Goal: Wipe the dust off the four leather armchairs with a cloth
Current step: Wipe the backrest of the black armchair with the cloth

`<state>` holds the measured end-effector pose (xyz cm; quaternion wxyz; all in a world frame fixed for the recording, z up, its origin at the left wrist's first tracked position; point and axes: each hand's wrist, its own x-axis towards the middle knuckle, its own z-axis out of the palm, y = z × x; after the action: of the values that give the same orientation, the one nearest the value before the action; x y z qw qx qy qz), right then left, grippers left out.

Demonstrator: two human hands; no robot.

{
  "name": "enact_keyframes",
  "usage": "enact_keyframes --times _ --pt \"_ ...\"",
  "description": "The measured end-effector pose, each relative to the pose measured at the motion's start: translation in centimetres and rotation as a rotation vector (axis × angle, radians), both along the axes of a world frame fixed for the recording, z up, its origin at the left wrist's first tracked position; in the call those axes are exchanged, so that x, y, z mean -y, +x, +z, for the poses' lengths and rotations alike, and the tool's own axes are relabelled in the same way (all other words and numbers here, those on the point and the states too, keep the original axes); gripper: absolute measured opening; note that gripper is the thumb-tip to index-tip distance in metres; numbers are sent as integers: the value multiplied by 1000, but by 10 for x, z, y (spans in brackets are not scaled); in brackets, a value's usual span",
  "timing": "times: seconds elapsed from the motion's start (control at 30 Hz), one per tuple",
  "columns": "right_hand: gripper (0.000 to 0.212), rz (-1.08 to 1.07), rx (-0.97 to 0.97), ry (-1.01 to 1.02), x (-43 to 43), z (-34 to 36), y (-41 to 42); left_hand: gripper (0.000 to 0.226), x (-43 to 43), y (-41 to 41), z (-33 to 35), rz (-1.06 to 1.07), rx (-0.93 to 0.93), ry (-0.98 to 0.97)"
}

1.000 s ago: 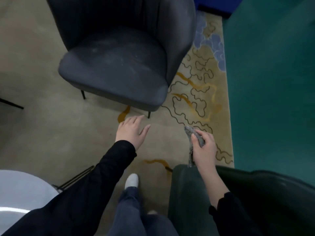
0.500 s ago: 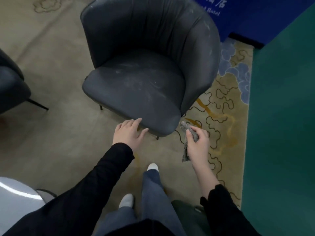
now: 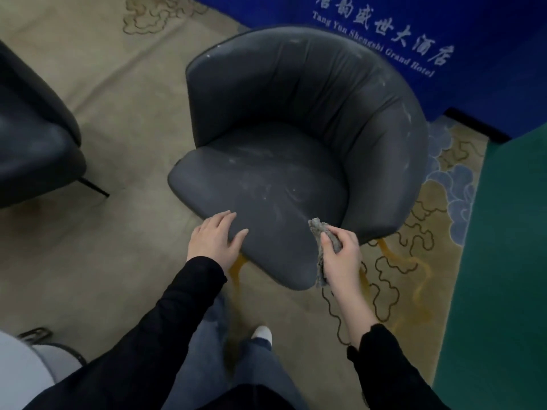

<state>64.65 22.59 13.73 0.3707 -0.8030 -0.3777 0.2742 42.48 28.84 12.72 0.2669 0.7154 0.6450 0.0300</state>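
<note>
Person, wearer of the head camera.
Top: black, long-sleeved. The left sleeve [image 3: 177, 306] reaches the wrist; the right sleeve [image 3: 384, 362] ends partway up the forearm.
Trousers: blue-grey jeans [image 3: 213, 356], loose-legged.
Footwear: one white shoe [image 3: 262, 332], toe visible.
The left hand [image 3: 214, 241] and right hand [image 3: 340, 255] are bare.

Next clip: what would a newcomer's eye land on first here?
A dark grey leather tub armchair fills the centre, its seat streaked with pale dust. At the seat's front edge the left hand rests on the leather, and the right hand grips a crumpled grey cloth by the front right corner.
</note>
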Motion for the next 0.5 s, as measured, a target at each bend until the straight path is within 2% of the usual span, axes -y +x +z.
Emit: enact_keyframes --times 0.17,0.5 --pt "20 15 -21 22 -80 -1 -25 53 -82 -17 -6 22 31 27" --pt "21 -29 -31 15 -228 -6 -85 54 -273 -46 -17 -120 31 48"
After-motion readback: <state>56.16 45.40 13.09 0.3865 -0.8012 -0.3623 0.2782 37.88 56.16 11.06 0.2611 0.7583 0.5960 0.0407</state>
